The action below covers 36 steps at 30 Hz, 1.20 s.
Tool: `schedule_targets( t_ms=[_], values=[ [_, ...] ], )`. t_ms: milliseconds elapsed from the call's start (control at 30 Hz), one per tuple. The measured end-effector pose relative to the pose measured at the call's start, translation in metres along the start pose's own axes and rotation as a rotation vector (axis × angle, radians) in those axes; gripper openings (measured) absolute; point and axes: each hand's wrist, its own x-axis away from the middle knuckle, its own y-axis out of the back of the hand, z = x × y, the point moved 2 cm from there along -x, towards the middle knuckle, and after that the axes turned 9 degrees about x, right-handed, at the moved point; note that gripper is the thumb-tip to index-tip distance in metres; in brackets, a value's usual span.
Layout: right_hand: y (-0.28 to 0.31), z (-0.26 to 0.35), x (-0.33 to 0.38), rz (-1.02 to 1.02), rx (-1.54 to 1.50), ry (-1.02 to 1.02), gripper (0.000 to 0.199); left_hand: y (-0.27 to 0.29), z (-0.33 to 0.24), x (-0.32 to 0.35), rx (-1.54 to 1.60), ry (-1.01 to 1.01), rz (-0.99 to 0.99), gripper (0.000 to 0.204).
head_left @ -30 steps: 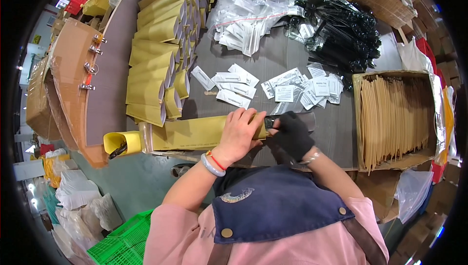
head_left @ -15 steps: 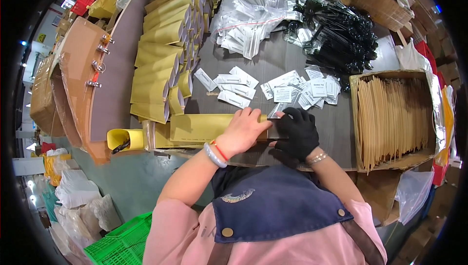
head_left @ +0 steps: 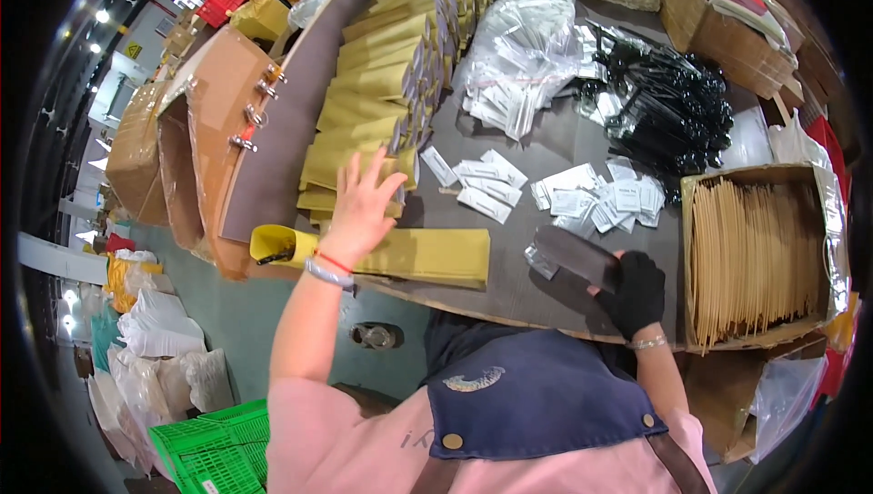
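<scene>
one left hand [head_left: 364, 206] spread at yellow packets [head_left: 368, 103]; right hand [head_left: 634, 294] gripping dark strip [head_left: 573, 256]

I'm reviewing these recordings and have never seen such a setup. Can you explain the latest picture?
There's no machine, just a person's own hands. A wide fisheye camera on their head looks down, bending straight edges. The left hand is open and spread in front of the stacked yellow sleeves; whether it touches them is unclear. The black-gloved right hand holds a dark, flat piece. On the table also lie white packets, a black heap and one flat yellow sleeve.
</scene>
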Motion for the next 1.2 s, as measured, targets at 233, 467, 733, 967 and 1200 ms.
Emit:
schedule_targets(
  t_ms=[233,467,733,967,1200],
  values=[
    [-0.033,-0.001,0.015,-0.100,0.057,-0.045,0.062,-0.042,0.025,0.001,-0.186,0.025,-0.013,0.047],
    [-0.031,0.005,0.012,-0.155,0.119,-0.037,0.063,-0.008,0.039,0.023,0.004,0.308,-0.145,0.115],
    [-0.035,0.009,0.005,-0.126,0.164,-0.054,0.069,-0.070,0.088,0.007,0.241,0.642,-0.051,0.131],
    [-0.034,0.011,0.011,-0.152,0.216,-0.076,0.070,-0.093,0.116,-0.091,0.212,0.715,-0.107,0.135],
    [-0.034,0.010,0.013,-0.121,0.157,-0.095,0.067,-0.084,0.140,-0.141,0.255,0.721,-0.096,0.136]
  ],
)
